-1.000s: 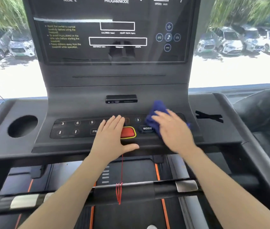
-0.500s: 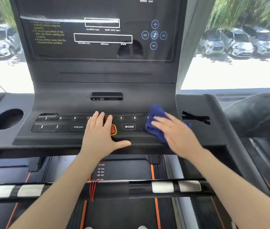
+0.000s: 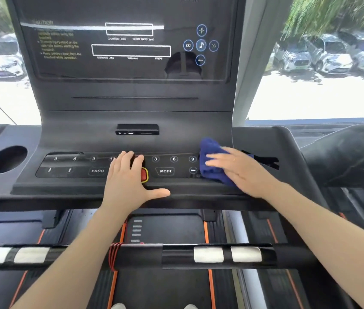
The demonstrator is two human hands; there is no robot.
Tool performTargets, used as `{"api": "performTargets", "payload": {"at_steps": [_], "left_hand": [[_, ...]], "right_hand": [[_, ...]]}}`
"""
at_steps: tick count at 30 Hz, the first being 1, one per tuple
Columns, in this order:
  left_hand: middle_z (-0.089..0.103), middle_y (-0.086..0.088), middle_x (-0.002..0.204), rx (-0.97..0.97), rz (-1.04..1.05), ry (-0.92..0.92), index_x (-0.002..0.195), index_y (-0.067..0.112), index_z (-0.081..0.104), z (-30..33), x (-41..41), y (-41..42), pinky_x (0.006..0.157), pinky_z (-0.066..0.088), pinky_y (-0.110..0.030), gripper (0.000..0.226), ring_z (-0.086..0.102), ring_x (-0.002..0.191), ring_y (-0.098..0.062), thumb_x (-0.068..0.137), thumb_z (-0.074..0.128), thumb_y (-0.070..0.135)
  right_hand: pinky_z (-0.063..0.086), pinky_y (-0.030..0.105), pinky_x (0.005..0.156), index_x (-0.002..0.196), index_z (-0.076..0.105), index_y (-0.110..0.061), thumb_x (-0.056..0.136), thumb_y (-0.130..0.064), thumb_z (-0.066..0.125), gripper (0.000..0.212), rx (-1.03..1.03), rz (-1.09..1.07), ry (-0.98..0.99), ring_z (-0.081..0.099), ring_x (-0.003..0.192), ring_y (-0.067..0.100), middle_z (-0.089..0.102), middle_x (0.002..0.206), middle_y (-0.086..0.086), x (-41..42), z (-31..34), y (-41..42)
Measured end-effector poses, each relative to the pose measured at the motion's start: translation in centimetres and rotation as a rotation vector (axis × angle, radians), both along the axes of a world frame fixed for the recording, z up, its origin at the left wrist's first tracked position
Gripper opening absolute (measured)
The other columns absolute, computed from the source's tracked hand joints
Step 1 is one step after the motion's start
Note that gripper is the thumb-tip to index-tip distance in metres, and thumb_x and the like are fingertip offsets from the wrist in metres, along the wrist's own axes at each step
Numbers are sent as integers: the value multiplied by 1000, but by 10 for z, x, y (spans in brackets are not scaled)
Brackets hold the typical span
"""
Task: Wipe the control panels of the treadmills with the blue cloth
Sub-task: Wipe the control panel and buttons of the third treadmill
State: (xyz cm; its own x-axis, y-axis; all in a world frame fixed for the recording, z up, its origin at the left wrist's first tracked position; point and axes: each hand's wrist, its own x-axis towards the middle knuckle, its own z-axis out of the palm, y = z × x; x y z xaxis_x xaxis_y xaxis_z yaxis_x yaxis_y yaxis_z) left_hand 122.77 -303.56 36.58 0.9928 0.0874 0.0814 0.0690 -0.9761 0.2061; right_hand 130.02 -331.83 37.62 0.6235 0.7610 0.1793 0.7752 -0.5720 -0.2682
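Cloth: blue cloth [image 3: 213,162], bunched into a soft wad at the right end of the button strip on the control panel [image 3: 118,168], just past the "9" key and the minus key. Soft, light, limp; likely to fold, drag and bunch under any push rather than slide as one piece. Best taken from above with a flat palm and spread fingers, pinning most of the wad so that no loose corner trails or catches on the raised keys. Pressed down just so by the right hand [image 3: 242,172]: fingers straight and laid over the top of the fabric, nothing curled round it, the wad showing mostly on the left of the fingers. Left hand [image 3: 129,181] flat on the middle of the panel, fingers straight, thumb spread along the panel's front edge, partly covering the red stop button [image 3: 144,174]; holding nothing. Keys marked PROG [image 3: 97,171] and MODE [image 3: 166,171] bare on either side of that hand. Above, dark display screen [image 3: 129,45]; at the far left corner of the console, round cup holder [image 3: 7,159]. Below, handlebar [image 3: 176,255] with silver pads.
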Motion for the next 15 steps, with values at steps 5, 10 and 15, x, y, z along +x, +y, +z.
{"api": "performTargets", "payload": {"at_steps": [5,10,15], "left_hand": [[40,-21,141,-3,-2,7,132,5,46,1,-2,0,113,16,-49,138,27,135,-39,41,10,101],[43,-23,137,6,-18,0,129,2,49,0,1,2,112,18,-49,133,31,133,-40,42,20,99],[43,-24,136,21,-62,-14,129,0,48,2,5,7,111,19,-49,124,31,133,-40,42,36,88]], "right_hand": [[23,32,110,120,62,-4,91,-12,30,44,50,-254,5,41,128,31,56,130,12,19,-6,14],[29,32,100,115,65,-7,83,-13,31,48,13,-219,-179,49,113,28,63,122,8,-39,-13,25],[35,45,100,131,52,-5,78,-17,33,57,-109,-305,-252,42,127,41,51,136,11,-71,-35,93]]}}
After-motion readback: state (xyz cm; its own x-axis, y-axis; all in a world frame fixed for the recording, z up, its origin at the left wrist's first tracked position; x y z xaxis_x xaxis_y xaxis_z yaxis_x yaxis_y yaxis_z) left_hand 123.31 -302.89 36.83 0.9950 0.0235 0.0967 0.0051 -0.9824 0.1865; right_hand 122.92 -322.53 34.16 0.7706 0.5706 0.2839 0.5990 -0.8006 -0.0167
